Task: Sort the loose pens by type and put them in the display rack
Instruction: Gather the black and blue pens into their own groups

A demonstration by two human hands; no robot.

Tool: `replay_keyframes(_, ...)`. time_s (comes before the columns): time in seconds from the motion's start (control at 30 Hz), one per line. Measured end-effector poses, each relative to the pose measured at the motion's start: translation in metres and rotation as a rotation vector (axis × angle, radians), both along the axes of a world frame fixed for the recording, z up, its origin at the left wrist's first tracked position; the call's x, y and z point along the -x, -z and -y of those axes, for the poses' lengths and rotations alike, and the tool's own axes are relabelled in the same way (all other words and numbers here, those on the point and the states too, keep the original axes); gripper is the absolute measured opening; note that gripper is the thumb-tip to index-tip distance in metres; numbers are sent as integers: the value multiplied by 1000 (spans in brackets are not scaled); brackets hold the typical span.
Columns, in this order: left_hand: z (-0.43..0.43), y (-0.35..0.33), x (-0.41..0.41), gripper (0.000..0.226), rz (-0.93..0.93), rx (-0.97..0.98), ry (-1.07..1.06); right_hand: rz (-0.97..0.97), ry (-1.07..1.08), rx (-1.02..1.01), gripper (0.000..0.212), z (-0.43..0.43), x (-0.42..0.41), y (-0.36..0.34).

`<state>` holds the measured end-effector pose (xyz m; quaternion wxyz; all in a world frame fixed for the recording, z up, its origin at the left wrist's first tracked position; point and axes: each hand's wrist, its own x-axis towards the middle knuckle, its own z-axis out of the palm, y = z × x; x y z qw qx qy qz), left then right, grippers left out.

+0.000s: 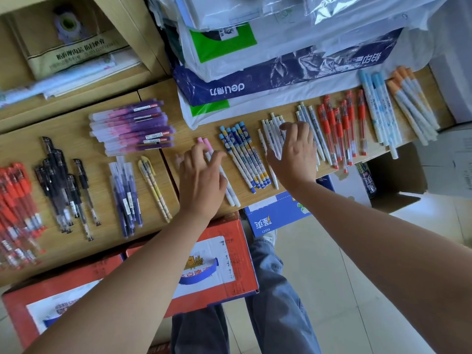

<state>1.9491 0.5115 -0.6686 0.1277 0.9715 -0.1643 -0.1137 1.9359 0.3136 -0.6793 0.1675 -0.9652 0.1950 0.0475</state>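
Observation:
Pens lie in sorted groups along a wooden shelf top (76,134). My left hand (201,177) rests with relaxed fingers on the pink-capped white pens (231,192). My right hand (293,154) lies spread over a bunch of white pens (270,131). Between the hands sit blue-capped patterned pens (245,154). Further right are more white pens (313,123), red gel pens (342,123), light-blue-capped pens (378,106) and orange-capped pens (411,103). To the left are yellow pens (154,187), dark blue wrapped pens (125,198), black gel pens (61,180), red gel pens (18,208) and purple wrapped pens (132,126).
A stack of bagged paper reams (255,72) stands on the back of the shelf top. Red cardboard boxes (224,277) and a blue box (273,215) sit below the front edge. An open brown carton (398,172) is at the right. A shelf compartment (63,47) holds paper goods.

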Motion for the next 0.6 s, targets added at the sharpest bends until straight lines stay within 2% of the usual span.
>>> replay_keyframes(0.13, 25, -4, -2, 42, -37, 18, 54, -118, -48, 36, 69, 6, 0, 11)
replay_keyframes(0.43, 43, -1, -4, 44, -95, -28, 89, -146, -109, 1, 70, 22, 0, 7)
replay_keyframes(0.53, 55, -4, -8, 45, -125, -24, 109, -122, -114, -40, 67, 30, 2, 6)
replay_keyframes(0.6, 64, -7, -10, 44, -125, -7, 116, -40, -103, -57, 61, 39, 2, 5)
